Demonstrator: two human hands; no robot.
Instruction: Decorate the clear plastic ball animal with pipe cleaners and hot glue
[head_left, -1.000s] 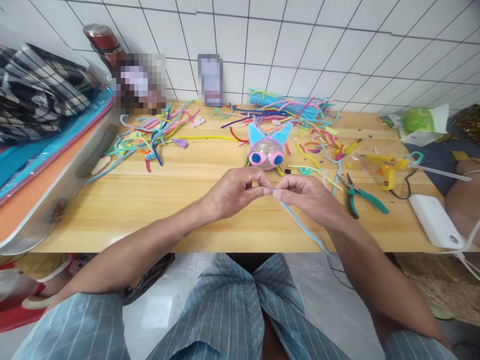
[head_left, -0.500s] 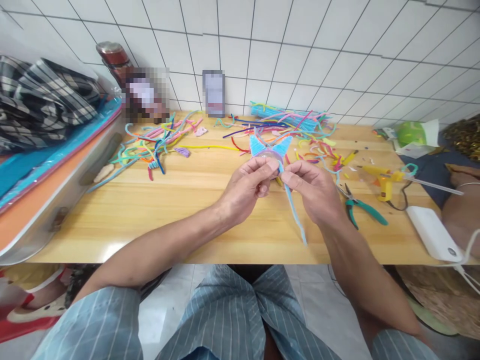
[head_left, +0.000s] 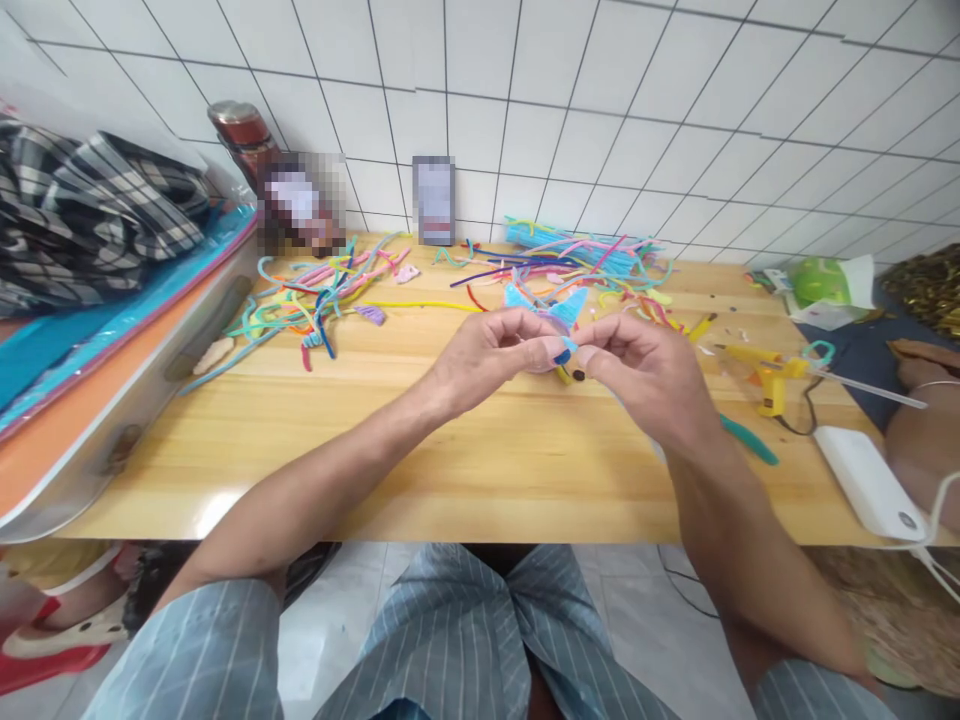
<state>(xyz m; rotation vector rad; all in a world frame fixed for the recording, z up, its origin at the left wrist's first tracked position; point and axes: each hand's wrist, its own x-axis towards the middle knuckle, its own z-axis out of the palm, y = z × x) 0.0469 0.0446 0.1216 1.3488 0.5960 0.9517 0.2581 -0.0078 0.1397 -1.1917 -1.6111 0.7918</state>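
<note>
Both hands meet above the middle of the table (head_left: 420,470). My left hand (head_left: 491,365) is closed in a pinch at a small craft piece with two light-blue pointed ears (head_left: 568,305); a dark blue bit shows by the thumb. The craft's lower part is largely covered by the fingers. My right hand (head_left: 649,375) pinches a light-blue pipe cleaner (head_left: 569,344) right beside the left fingertips. Its free length appears to pass under the right hand. Behind the hands lies a loose spread of coloured pipe cleaners (head_left: 540,262).
More pipe cleaners (head_left: 322,300) lie at the back left. On the right are green-handled pliers (head_left: 750,440), partly covered by my wrist, a yellow glue gun (head_left: 772,385) and a white power bank (head_left: 870,480). A phone (head_left: 434,200) leans on the tiled wall. Someone's arm (head_left: 926,420) shows at the far right.
The light-blue pipe cleaner's tail hung down toward the table front; now it is swung right, mostly out of sight. My right hand has turned and shifted slightly, covering part of the pliers.
</note>
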